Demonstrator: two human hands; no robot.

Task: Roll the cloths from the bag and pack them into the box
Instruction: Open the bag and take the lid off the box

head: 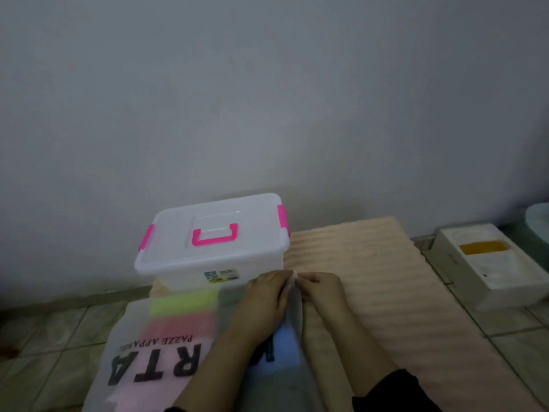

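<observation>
Head view, just past both hands: clear plastic box with pink latches and pink handle (212,242), lid on, sits at back-left end of peach ribbed mat (371,281). Left hand (263,295) and right hand (322,288) almost touching, both pinching top edge of frosted translucent plastic bag with black lettering (154,358). Bag lies flat under left forearm; green, pink, blue folded cloths (184,304) show through it. White foam tray with yellow patch (487,263) well off to right of right hand, kinda blurry.

head | worn, faces forward-down | close over hands | single view
</observation>
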